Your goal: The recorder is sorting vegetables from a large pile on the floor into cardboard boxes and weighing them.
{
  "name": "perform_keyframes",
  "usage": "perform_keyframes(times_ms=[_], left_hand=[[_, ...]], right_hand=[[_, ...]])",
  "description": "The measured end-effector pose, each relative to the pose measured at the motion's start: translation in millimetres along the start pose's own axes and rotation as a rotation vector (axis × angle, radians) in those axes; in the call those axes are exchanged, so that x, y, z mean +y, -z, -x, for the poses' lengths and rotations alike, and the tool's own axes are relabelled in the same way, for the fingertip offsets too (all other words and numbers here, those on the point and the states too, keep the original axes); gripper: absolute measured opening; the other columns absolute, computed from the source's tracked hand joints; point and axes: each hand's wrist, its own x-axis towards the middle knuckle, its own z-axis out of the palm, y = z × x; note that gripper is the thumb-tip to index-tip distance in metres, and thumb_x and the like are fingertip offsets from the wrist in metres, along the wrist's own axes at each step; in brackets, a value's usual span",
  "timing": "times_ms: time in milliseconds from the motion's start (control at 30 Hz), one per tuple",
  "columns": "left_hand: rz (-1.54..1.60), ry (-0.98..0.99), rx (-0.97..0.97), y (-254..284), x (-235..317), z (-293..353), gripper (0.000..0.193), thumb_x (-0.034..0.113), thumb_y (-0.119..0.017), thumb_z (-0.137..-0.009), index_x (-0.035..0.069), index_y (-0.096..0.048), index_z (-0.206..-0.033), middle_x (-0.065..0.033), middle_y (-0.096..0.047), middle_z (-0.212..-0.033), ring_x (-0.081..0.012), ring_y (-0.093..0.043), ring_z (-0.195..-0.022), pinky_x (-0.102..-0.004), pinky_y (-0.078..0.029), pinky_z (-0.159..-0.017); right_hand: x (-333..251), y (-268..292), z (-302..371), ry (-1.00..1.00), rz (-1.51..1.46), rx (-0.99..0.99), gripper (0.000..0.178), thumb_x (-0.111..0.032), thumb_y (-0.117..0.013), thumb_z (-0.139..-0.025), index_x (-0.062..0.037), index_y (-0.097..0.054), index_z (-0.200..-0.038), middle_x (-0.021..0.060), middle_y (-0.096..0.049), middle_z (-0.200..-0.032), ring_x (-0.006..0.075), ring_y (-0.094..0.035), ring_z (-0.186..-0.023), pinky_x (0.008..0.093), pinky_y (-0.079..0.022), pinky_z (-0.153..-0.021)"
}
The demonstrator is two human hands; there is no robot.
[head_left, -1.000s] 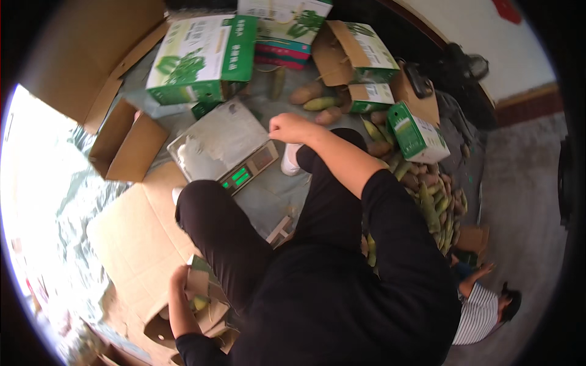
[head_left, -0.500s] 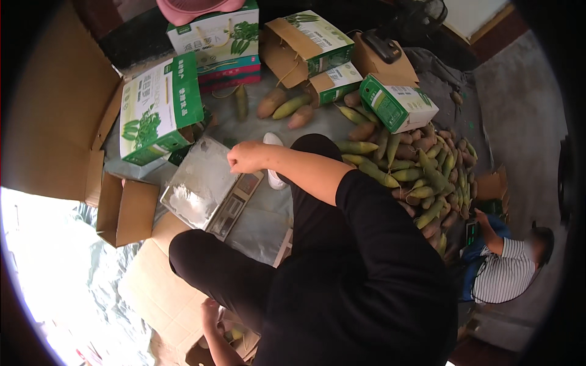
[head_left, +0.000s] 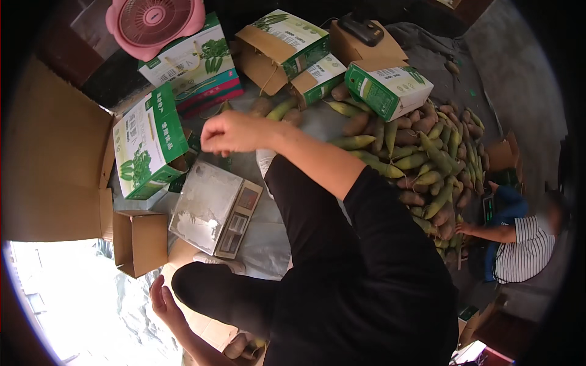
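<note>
My right hand [head_left: 235, 132] hovers beyond the far edge of a flat digital scale [head_left: 204, 198], its fingers loosely bent and nothing visible in them. The scale's metal plate is bare and whitish in patches. Low on the left, beside my bent knee, my left hand [head_left: 165, 302] is raised with its fingers apart and holds nothing. Just past my right hand lie a few long radishes [head_left: 282, 110], green and reddish brown, partly covered by it. A green and white carton [head_left: 146, 143] stands open to the left of the scale.
A big heap of radishes [head_left: 436, 165] spreads to the right. More printed cartons [head_left: 390, 91] stand at the back, near a pink fan [head_left: 152, 24]. An open brown box [head_left: 140, 244] is left of the scale. Another person [head_left: 525, 250] in stripes reaches toward the heap.
My right hand has left the scale's edge and moved up and left. My left hand has come up and left from beside the low box. The view has shifted; the other person's arm reaches nearer the heap.
</note>
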Motion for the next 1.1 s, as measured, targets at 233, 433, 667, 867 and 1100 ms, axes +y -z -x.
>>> perform_keyframes(times_ms=[233, 433, 667, 867, 1100], left_hand=[[-0.274, -0.140, -0.145, -45, 14, -19, 0.021, 0.011, -0.051, -0.088, -0.002, -0.060, -0.101, -0.0119, -0.060, -0.099, -0.0258, -0.055, -0.095, -0.0352, -0.042, -0.085], [-0.266, -0.073, -0.095, -44, 0, -25, 0.019, 0.010, -0.050, -0.088, -0.002, -0.061, -0.098, -0.0125, -0.060, -0.095, -0.0258, -0.055, -0.091, -0.0353, -0.043, -0.083], [-0.376, -0.095, -0.119, -49, 8, -33, 0.019, 0.010, -0.049, -0.089, -0.004, -0.060, -0.097, -0.0129, -0.059, -0.094, -0.0250, -0.056, -0.089, -0.0347, -0.043, -0.081], [-0.383, -0.093, -0.161, -68, 13, -42, 0.019, 0.009, -0.049, -0.089, -0.004, -0.060, -0.096, -0.0132, -0.059, -0.093, -0.0251, -0.056, -0.088, -0.0343, -0.044, -0.080], [-0.463, -0.005, -0.107, -56, 11, -42, 0.020, 0.011, -0.049, -0.089, -0.005, -0.060, -0.095, -0.0134, -0.059, -0.092, -0.0248, -0.056, -0.086, -0.0348, -0.044, -0.078]], right_hand=[[140, 125, 62, -0.309, 0.290, 0.475, 0.022, -0.024, -0.064, -0.077, -0.0039, -0.065, -0.084, 0.0097, -0.064, -0.070, 0.0170, -0.062, -0.062, 0.0312, -0.049, -0.058], [236, 168, 166, -0.768, 0.524, 0.515, 0.019, -0.024, -0.062, -0.074, -0.0064, -0.068, -0.078, 0.0131, -0.066, -0.075, 0.0317, -0.062, -0.073, 0.0407, -0.049, -0.067], [315, 156, 253, -0.607, 1.478, -0.080, 0.017, -0.022, -0.065, -0.067, -0.0060, -0.067, -0.072, 0.0091, -0.064, -0.073, 0.0249, -0.063, -0.069, 0.0373, -0.051, -0.062], [350, 194, 289, -0.982, 1.035, 0.370, 0.030, -0.021, -0.056, -0.080, -0.0024, -0.062, -0.102, 0.0197, -0.062, -0.100, 0.0358, -0.058, -0.097, 0.0405, -0.046, -0.083], [289, 223, 208, -1.025, 0.678, 0.795, 0.040, -0.015, -0.046, -0.083, -0.0041, -0.045, -0.122, 0.0213, -0.057, -0.112, 0.0355, -0.053, -0.107, 0.0423, -0.043, -0.090]])
